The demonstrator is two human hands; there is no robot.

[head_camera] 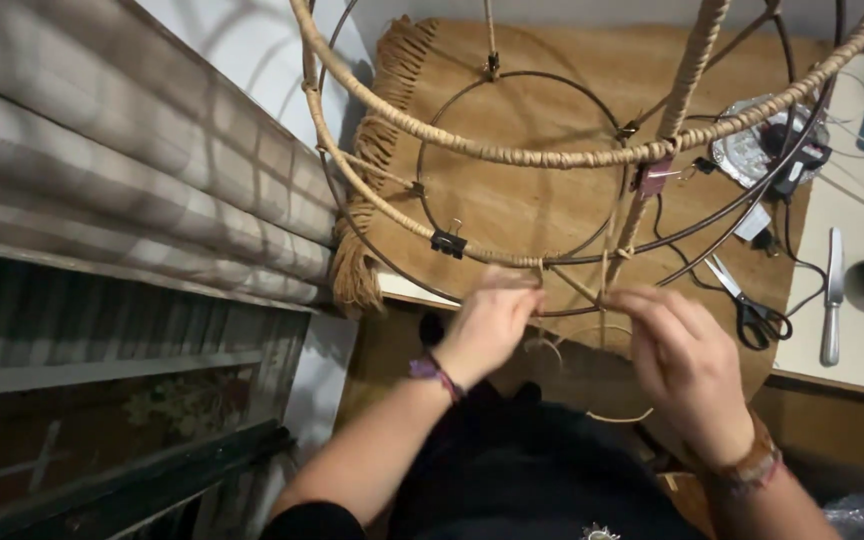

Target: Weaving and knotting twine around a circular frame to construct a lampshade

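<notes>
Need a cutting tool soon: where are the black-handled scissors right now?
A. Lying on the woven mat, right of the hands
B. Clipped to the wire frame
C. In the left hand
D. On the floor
A: the scissors lie on the woven mat, beside the right hand.

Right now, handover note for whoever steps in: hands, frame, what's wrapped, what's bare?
Left hand and right hand: both pinch a thin cane strand at the wire frame's lower ring.
Frame stands on a woven mat.
Done: upper hoop and one upright wrapped; binder clip on the ring.
Left: inner rings bare.
Scissors and knife lie right.
</notes>
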